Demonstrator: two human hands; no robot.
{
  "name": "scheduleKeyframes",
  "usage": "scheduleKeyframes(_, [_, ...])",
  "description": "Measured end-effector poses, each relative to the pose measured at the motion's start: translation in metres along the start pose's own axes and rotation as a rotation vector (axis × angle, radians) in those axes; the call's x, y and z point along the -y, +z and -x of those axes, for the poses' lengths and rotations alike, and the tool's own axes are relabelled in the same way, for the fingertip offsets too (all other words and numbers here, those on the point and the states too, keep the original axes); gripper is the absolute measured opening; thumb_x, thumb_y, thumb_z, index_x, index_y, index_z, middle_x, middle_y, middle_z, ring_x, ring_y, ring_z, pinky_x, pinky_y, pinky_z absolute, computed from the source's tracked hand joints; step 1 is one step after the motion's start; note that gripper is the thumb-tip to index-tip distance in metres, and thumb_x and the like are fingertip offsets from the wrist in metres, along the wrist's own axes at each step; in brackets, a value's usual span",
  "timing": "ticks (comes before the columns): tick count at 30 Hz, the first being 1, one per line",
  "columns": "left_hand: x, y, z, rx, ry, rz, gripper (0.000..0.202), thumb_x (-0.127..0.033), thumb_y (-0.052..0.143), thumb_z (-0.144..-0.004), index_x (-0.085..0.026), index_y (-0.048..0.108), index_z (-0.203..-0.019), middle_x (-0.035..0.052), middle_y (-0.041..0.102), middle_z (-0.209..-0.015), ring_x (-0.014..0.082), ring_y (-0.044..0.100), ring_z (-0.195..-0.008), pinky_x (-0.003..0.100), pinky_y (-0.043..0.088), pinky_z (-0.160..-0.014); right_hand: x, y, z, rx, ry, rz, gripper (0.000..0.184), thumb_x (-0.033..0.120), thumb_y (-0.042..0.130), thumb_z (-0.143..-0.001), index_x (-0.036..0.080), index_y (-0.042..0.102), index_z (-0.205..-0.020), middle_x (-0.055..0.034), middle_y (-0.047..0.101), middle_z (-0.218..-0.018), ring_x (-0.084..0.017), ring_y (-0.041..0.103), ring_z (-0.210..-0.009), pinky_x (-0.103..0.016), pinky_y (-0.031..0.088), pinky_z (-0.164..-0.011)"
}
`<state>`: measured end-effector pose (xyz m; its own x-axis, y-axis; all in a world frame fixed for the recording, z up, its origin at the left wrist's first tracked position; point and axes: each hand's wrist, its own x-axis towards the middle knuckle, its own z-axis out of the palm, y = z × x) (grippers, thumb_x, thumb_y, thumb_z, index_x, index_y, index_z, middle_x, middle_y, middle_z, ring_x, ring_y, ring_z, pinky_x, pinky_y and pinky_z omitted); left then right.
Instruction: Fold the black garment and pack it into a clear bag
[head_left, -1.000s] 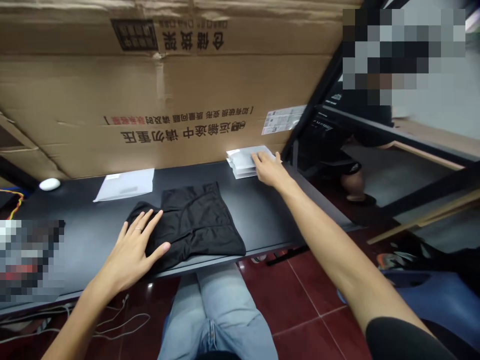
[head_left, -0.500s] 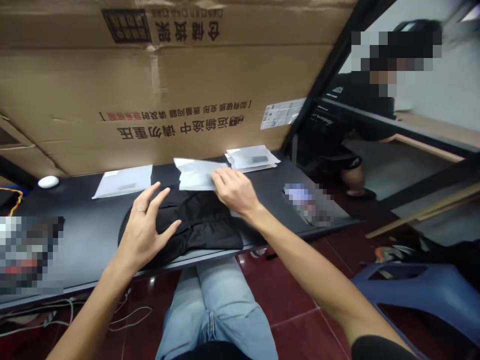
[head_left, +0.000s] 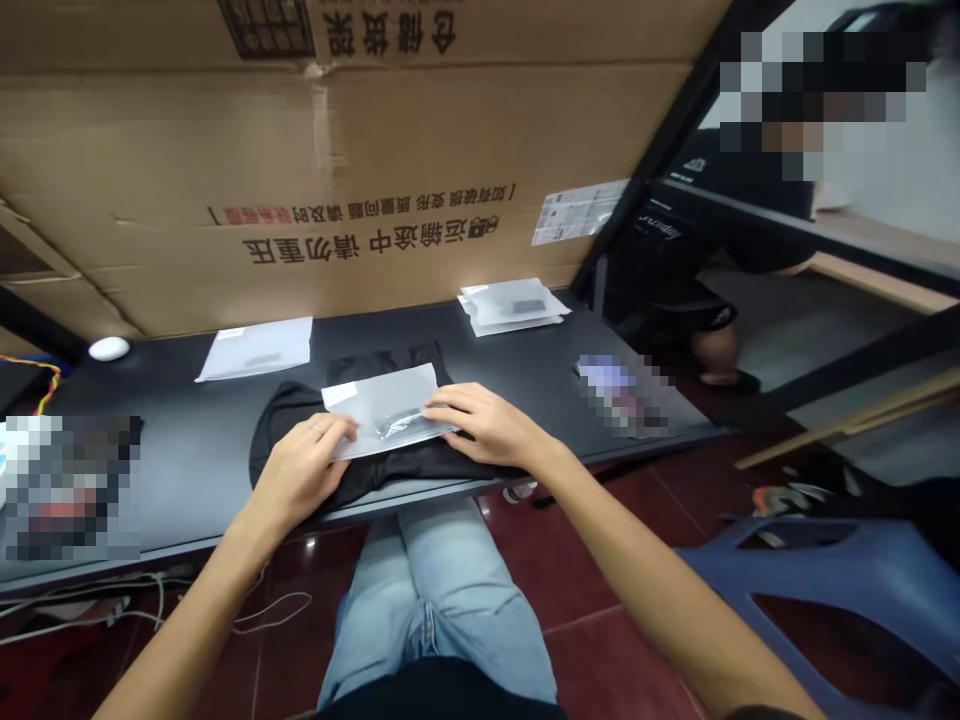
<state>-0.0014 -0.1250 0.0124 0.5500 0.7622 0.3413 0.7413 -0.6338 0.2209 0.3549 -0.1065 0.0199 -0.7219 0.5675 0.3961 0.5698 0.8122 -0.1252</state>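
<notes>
A frosted plastic bag with a white label at one corner and a small dark item showing through lies between my hands. My left hand has its fingers closed on the bag's left edge. At the bag's right side, my right hand grips the other edge, thumb below and fingers on top. Under the bag a folded black cloth is spread near the table's front edge; much of it is covered by the bag and my hands.
Another frosted bag lies at the back left, and a few stacked bags at the back right. A white rounded object sits far left. Behind the table stands a cardboard sheet. A person is beyond the frame at right, near a blue stool.
The bag in my right hand has come down and nearer, over the black cloth. My left hand, open before, has closed on its left edge.
</notes>
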Motion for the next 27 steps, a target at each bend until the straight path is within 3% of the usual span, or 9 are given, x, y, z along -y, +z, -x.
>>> scheduleKeyframes(3, [0.002,-0.002,0.0,0.014,0.01,-0.005,0.018,-0.019,0.057,-0.098,-0.027,0.063,-0.113,0.0077,0.077,-0.136,0.0289,0.072,-0.127,0.044,0.057,-0.107,-0.002,-0.019,0.048,-0.123,0.251,0.031,0.04,0.027,0.055,-0.107,0.027,0.07,-0.144,-0.0095,0.075,-0.142,-0.029,0.067,-0.135,-0.051,0.054,-0.117])
scheduleKeyframes(5, [0.003,-0.001,0.0,0.009,0.008,0.006,0.015,-0.022,0.056,-0.099,-0.027,0.062,-0.112,0.0073,0.076,-0.136,0.0288,0.072,-0.126,0.044,0.057,-0.107,-0.003,-0.031,0.089,-0.327,0.513,0.192,0.038,0.03,0.057,-0.107,0.025,0.071,-0.141,-0.013,0.076,-0.137,-0.034,0.067,-0.133,-0.056,0.052,-0.118])
scheduleKeyframes(8, [0.007,0.002,0.003,-0.002,0.01,0.025,0.015,-0.024,0.057,-0.099,-0.028,0.062,-0.114,0.0072,0.076,-0.136,0.029,0.072,-0.127,0.045,0.057,-0.107,-0.007,-0.042,0.152,-0.608,0.881,0.434,0.045,0.043,0.064,-0.102,0.019,0.07,-0.139,-0.0209,0.067,-0.146,-0.041,0.061,-0.139,-0.064,0.047,-0.121])
scheduleKeyframes(11, [0.01,0.006,0.005,-0.001,0.012,0.034,0.017,-0.024,0.058,-0.098,-0.028,0.061,-0.114,0.0074,0.075,-0.138,0.0292,0.071,-0.128,0.044,0.057,-0.105,-0.01,-0.042,0.194,-0.602,1.069,0.469,0.052,0.055,0.068,-0.099,0.021,0.071,-0.138,-0.0204,0.062,-0.155,-0.042,0.058,-0.142,-0.064,0.048,-0.12])
scheduleKeyframes(17, [0.012,0.012,0.007,-0.043,-0.003,0.079,0.015,-0.027,0.058,-0.1,-0.028,0.062,-0.114,0.0084,0.076,-0.136,0.0305,0.071,-0.127,0.046,0.057,-0.108,-0.014,-0.027,0.209,-0.56,1.159,0.521,0.052,0.062,0.065,-0.099,0.022,0.073,-0.133,-0.0176,0.067,-0.151,-0.041,0.065,-0.133,-0.062,0.054,-0.114])
scheduleKeyframes(22, [0.013,0.015,0.008,-0.035,0.01,0.105,0.019,-0.025,0.058,-0.1,-0.028,0.063,-0.118,0.0088,0.075,-0.137,0.0309,0.07,-0.129,0.047,0.056,-0.112,-0.014,-0.031,0.209,-0.543,1.139,0.573,0.054,0.06,0.063,-0.1,0.02,0.073,-0.135,-0.0203,0.067,-0.151,-0.043,0.065,-0.136,-0.065,0.052,-0.115])
scheduleKeyframes(27, [0.002,0.0,0.003,0.013,-0.003,0.082,0.029,-0.034,0.064,-0.1,-0.029,0.064,-0.129,0.0089,0.072,-0.139,0.0326,0.068,-0.132,0.049,0.053,-0.114,-0.004,-0.043,0.169,-0.611,0.938,0.449,0.058,0.054,0.065,-0.102,0.02,0.065,-0.149,-0.0211,0.063,-0.155,-0.042,0.062,-0.144,-0.065,0.05,-0.122])
